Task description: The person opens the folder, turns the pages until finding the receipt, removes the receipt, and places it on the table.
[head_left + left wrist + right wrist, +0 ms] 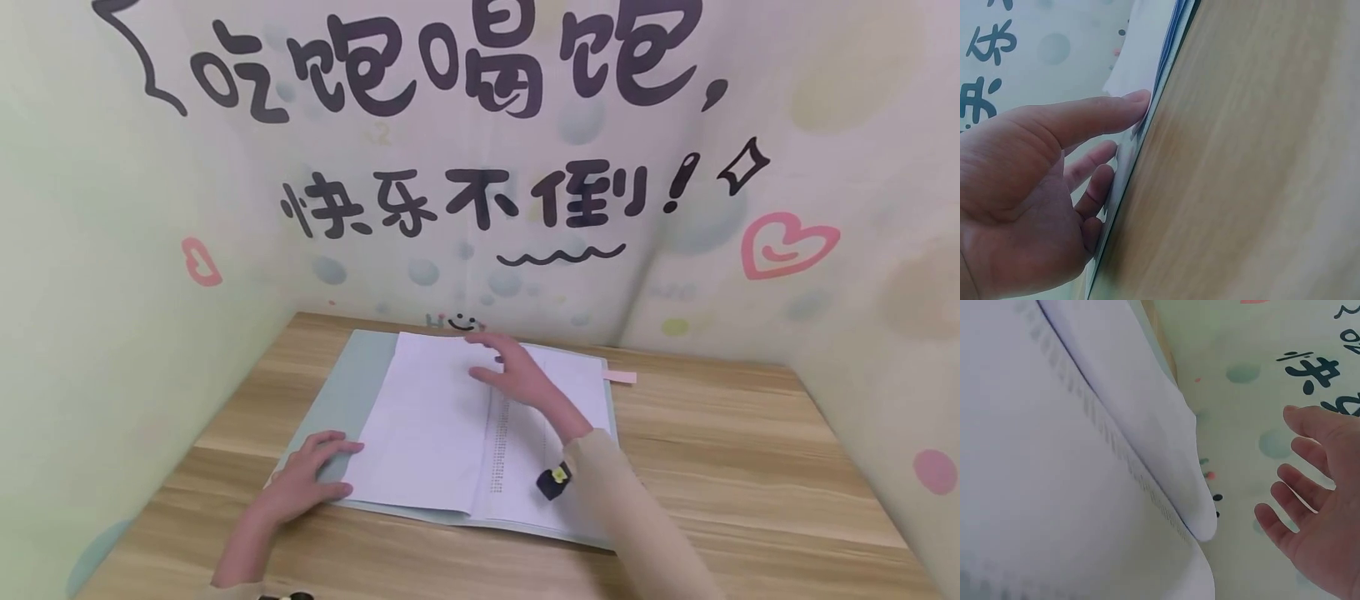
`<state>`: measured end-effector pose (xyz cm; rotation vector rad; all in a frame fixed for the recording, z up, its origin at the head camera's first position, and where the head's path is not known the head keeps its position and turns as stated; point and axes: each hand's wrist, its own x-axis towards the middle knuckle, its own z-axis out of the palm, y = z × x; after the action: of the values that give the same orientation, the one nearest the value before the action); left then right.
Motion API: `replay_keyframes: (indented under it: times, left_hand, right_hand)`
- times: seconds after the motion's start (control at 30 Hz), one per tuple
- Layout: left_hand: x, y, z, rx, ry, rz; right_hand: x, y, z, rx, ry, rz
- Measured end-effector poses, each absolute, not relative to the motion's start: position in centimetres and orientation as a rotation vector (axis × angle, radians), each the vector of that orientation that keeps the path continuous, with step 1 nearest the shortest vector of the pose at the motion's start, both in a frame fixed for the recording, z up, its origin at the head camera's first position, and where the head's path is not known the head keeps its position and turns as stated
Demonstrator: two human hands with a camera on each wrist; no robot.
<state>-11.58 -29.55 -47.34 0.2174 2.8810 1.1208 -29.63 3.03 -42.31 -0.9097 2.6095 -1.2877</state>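
Note:
An open notebook with a pale blue cover lies on the wooden table in the head view. Its white left page spreads over part of the cover, and small printed marks run beside the fold on the right page. My left hand rests at the lower left corner, fingers loosely bent; in the left wrist view its thumb touches the page edge. My right hand, fingers spread and slightly bent, is over the upper part near the fold. The right wrist view shows this hand holding nothing.
A pink tab sticks out from the notebook's right side. Wood-grain tabletop extends around the notebook. Behind the table stands a pale wall with black lettering and pink hearts; another pale wall borders it on the left.

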Motion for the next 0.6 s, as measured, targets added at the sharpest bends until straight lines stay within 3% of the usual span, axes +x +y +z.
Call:
replay_keyframes:
  times: [0.6]
  left_hand:
    - [-11.7,-29.6,-47.6,0.226,2.907,1.088]
  right_hand:
    - [-29.6,17.0,-45.0,-0.678,2.696,-1.409]
